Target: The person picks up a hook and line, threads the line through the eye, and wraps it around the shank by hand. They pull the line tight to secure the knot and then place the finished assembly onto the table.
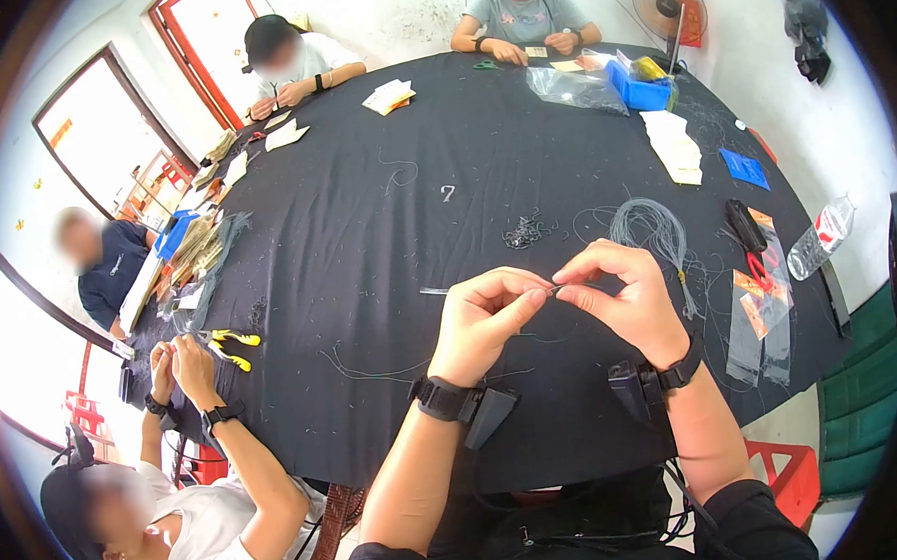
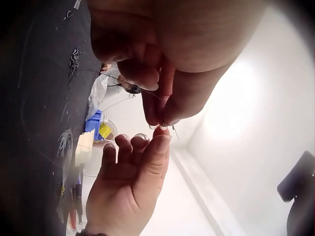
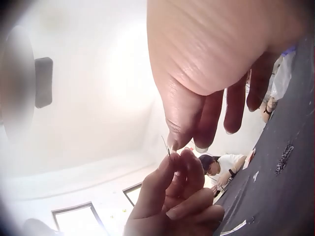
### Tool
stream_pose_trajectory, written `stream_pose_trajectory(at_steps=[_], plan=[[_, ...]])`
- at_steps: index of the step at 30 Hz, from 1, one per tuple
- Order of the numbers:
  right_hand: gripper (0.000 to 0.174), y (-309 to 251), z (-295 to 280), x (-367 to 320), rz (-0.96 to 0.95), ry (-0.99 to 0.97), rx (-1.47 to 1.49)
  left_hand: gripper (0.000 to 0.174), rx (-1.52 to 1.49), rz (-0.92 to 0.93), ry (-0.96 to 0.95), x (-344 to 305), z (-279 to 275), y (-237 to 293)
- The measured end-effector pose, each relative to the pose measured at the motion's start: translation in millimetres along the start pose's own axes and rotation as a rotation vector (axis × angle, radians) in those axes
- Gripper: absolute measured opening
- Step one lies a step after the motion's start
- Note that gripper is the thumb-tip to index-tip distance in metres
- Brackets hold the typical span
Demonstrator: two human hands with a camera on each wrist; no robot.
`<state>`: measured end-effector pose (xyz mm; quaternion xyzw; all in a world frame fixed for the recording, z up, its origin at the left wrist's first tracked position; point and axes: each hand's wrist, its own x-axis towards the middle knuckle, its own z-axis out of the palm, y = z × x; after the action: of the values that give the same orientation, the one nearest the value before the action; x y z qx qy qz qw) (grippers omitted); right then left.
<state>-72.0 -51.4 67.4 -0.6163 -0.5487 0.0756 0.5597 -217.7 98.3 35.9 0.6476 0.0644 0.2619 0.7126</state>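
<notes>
thread [image 1: 554, 289] sits mid-frame over the worktop [image 1: 366, 234], pinched tight by left hand [image 1: 485, 313] and right hand [image 1: 624, 292] fingers. guessing midway, nothing finished shows. coil [image 1: 651, 226] lies just above.

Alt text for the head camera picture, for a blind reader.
Two bare hands, left hand and right hand, pinch a thin dark thread between them above a round black-clothed table. Four other people sit around it.

the thin strand [image 3: 165, 146] pinched between the left hand [image 1: 485, 313] and right hand [image 1: 624, 297] is too fine to identify; its ends cannot be traced.
</notes>
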Motion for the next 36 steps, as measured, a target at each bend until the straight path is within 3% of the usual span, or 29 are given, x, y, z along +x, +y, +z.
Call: stream_pose_trajectory(at_steps=[3,9,12,24,36], plan=[[0.011,2.4,-0.4,-0.6,-0.060,-0.013,-0.024,0.008,0.002,-0.015,0.008,0.2,0.8,0.6],[0.008,8.2,8.2,-4.0,0.112,0.109,0.222,0.009,-0.108,-0.010,0.018,0.5,5.8,2.9],[0.006,8.3,10.1,-4.3,0.102,0.117,0.237,0.009,-0.169,-0.031,0.024,-0.2,7.2,-0.1],[0.010,9.8,10.6,-3.8,-0.045,0.105,0.106,0.007,-0.190,-0.028,0.033,-0.3,5.8,-3.6],[0.011,8.2,8.0,-3.2,-0.039,0.086,0.089,0.007,-0.181,-0.022,0.050,-0.6,6.2,-1.1]])
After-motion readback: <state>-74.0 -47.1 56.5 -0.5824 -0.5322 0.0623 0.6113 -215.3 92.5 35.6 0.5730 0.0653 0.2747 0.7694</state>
